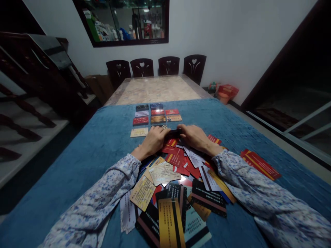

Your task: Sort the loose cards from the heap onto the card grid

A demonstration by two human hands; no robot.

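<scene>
Between my left hand (154, 140) and my right hand (194, 137) is a dark card or thin stack of cards (173, 133), held at its two ends. The fingers of both hands are closed on it, just above the far edge of a loose heap. Scattered in that heap under my wrists are red cards (176, 157), cream cards (164, 173), black cards (209, 197) and a gold card (170, 220). Beyond my hands lie small card stacks in rows, among them a cream stack (139, 132) and a gold stack (158, 119). My left hand partly covers one stack.
A blue cloth (85, 165) covers the near part of the long table, whose bare far end (160, 88) is stone-patterned. Several red cards (260, 165) lie apart at the right, beside my sleeve. Dark chairs (142, 67) stand behind the table.
</scene>
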